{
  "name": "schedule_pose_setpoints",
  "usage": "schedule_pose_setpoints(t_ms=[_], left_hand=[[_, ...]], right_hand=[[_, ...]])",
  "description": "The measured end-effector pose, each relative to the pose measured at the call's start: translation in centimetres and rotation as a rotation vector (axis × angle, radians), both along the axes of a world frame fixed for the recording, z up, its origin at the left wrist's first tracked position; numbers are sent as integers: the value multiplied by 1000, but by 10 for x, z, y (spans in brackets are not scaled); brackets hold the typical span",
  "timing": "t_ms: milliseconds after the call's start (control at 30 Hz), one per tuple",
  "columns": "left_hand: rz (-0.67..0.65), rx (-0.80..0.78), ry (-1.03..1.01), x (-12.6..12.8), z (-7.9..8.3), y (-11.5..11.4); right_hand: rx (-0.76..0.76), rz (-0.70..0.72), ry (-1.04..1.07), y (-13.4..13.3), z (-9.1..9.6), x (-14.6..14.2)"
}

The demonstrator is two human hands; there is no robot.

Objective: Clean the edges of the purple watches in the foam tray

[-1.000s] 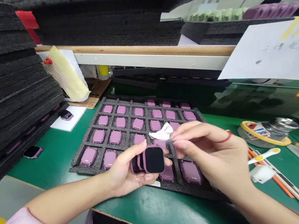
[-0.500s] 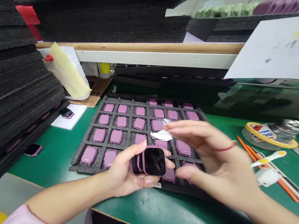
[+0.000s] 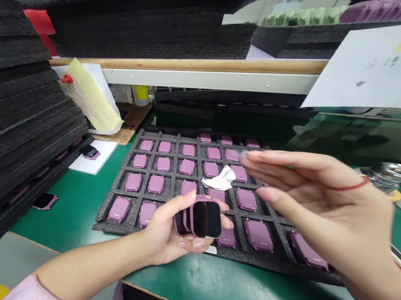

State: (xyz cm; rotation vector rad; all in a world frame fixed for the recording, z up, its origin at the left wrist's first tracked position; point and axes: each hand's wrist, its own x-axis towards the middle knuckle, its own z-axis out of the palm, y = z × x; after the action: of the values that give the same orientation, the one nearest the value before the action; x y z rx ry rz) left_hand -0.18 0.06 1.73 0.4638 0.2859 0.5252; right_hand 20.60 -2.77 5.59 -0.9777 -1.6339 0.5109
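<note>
The left hand [image 3: 168,234] is curled around a small stack of purple watches [image 3: 201,219], thumb on top and fingers beneath, with the front one's dark screen facing up. It holds them over the near edge of a black foam tray [image 3: 117,223], whose pockets hold more purple watches lying face down. The right hand [image 3: 320,199] hovers to the right, above the tray, with fingers stretched out, thumb apart and nothing gripped; a pale blur at its fingertip is too unclear to name. A crumpled white scrap [image 3: 221,180] lies on the tray between the hands. The tray rests on a green table [image 3: 77,201], with stacked foam [image 3: 14,117] to the left.
</note>
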Motion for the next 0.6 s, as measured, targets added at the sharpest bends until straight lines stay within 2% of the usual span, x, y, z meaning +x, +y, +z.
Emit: schedule_pose_setpoints(t_ms=[100, 200, 300, 433, 600], left_hand=[[-4, 17, -1, 0, -1, 0], [-8, 44, 18, 0, -1, -1], [-18, 44, 35, 0, 1, -1], [-20, 29, 50, 0, 1, -1], [-19, 18, 95, -1, -1, -3]], right_hand=[[171, -116, -78, -3, 0, 1], [254, 27, -314, -10, -2, 5], [230, 130, -395, -22, -6, 4], [114, 116, -409, -37, -11, -5], [210, 157, -521, -32, -9, -12]])
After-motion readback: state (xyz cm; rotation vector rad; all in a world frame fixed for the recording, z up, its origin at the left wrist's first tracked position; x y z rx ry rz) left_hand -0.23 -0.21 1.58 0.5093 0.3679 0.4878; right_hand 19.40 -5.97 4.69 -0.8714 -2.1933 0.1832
